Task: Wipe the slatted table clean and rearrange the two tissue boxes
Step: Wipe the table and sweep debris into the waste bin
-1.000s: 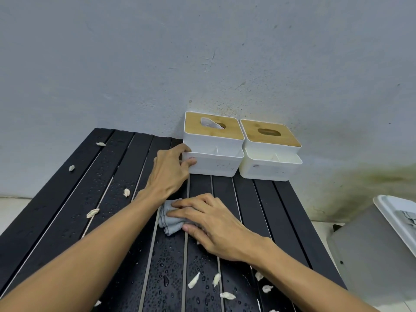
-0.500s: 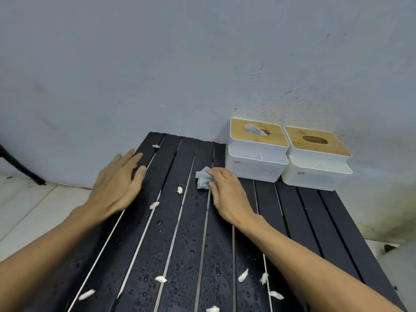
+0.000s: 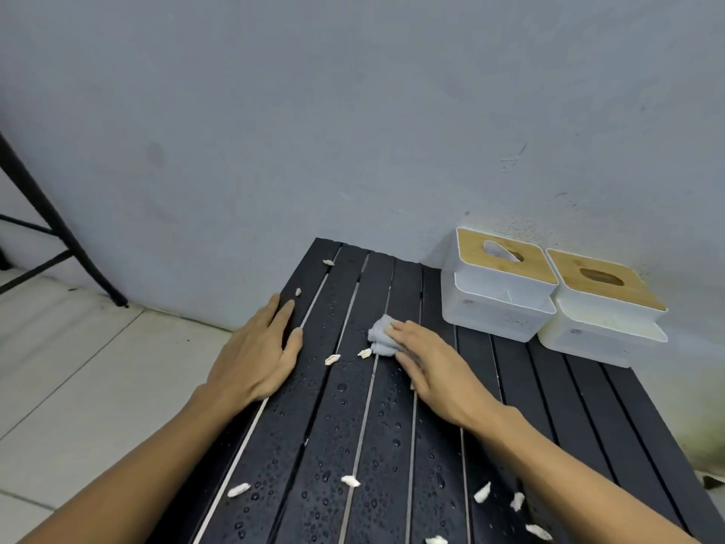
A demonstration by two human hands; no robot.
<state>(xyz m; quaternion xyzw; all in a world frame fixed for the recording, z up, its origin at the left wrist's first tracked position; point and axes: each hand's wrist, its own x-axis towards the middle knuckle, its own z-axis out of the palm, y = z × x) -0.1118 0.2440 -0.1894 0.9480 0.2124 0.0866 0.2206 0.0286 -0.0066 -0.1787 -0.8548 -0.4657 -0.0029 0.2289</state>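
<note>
The black slatted table is wet with droplets and strewn with several white scraps. Two white tissue boxes with bamboo lids stand side by side at its far right against the wall: the left tissue box shows a tissue in its slot, the right tissue box has an empty slot. My right hand presses a small crumpled grey cloth flat on the table, just left of the left box. My left hand lies flat, fingers apart, on the table's left edge.
A grey wall runs behind the table. Pale floor tiles lie to the left, where a black metal frame leg leans against the wall. More scraps lie on the near slats.
My left hand left the left tissue box and moved to the table's left edge. My right hand slid the cloth away from me, then leftward. The view has swung left.
</note>
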